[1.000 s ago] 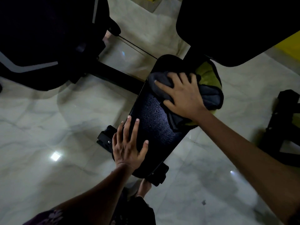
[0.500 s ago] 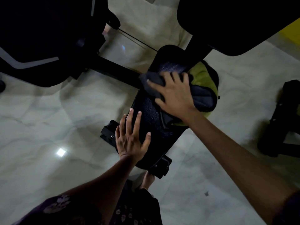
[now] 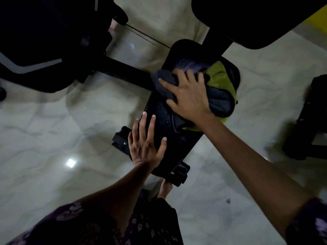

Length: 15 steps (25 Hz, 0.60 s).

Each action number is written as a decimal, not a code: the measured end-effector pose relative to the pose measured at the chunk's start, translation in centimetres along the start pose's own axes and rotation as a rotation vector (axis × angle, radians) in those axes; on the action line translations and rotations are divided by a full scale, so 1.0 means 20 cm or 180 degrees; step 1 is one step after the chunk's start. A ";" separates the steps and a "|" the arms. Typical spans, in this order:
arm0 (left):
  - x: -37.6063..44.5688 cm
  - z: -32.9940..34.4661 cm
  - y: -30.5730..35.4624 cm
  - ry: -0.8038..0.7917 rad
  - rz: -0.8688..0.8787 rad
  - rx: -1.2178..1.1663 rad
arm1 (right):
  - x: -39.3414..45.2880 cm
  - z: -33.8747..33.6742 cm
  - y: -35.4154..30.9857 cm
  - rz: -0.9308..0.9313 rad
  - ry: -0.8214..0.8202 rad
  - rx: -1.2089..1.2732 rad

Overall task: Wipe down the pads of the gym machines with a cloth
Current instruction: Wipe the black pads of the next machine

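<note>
A black seat pad (image 3: 169,138) on a gym machine sits low in the middle of the scene, long and narrow, running from near-left to far-right over a pale marble-patterned floor (image 3: 53,138). Its surface looks speckled with tiny droplets where light catches it.

The person's right hand (image 3: 187,96) lies flat on a cloth (image 3: 219,89) spread across the far half of the pad, fingers straight and fanned out, pressing the fabric down rather than clutching it. The cloth is dark grey on one face and yellow-green on the other; a grey fold pokes out past the fingertips toward the pad's left edge, the green part bunches toward the far-right edge, and another strip of green shows below the wrist at the pad's right side.

The left hand (image 3: 145,144) rests on the near-left part of the same pad, palm down, fingers straight and spread, thumb stretched out to the right. It grips nothing. The two hands are near each other but apart, with bare pad between them.

Under the pad's near end, black metal brackets (image 3: 177,174) stick out, one on the left side and one at the near tip. A larger black pad (image 3: 247,20) hangs over the far-right of the view, and dark machine framing (image 3: 53,41) with a pale stripe fills the far-left. A thin cable (image 3: 146,37) runs across the floor between them. A bright square glint (image 3: 71,163) reflects off the floor on the left. The person's patterned dark sleeves show at the near edge.
</note>
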<state>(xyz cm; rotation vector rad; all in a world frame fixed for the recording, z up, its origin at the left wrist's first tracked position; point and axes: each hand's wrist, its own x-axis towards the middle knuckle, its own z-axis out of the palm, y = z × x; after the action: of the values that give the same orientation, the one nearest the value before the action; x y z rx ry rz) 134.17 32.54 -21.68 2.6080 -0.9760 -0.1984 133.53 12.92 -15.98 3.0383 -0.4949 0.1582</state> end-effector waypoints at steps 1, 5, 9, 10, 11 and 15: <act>0.00 0.00 0.00 0.0008 0.0002 -0.0015 | -0.06 0.00 -0.01 -0.0291 -0.0028 0.0009; -0.01 0.00 0.00 0.0000 -0.0010 -0.0081 | -0.26 -0.02 0.15 -0.0640 -0.0203 -0.0079; -0.01 0.00 0.00 -0.0062 0.0012 -0.0105 | -0.07 -0.05 0.21 0.0593 -0.0189 -0.0044; -0.01 0.00 0.00 -0.0058 0.0010 -0.0104 | -0.02 -0.04 0.16 0.0705 -0.0179 -0.0057; -0.01 0.00 0.00 -0.0051 0.0008 -0.0104 | 0.00 -0.03 0.09 0.0643 -0.0150 -0.0075; -0.01 0.00 0.00 -0.0008 0.0001 -0.0157 | -0.15 0.00 0.02 -0.0182 -0.0220 -0.0094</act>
<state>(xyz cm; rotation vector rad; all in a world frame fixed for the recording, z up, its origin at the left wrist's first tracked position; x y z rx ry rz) 134.04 32.57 -21.73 2.5636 -0.9600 -0.2229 130.63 13.47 -16.24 3.0337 -0.4103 0.0431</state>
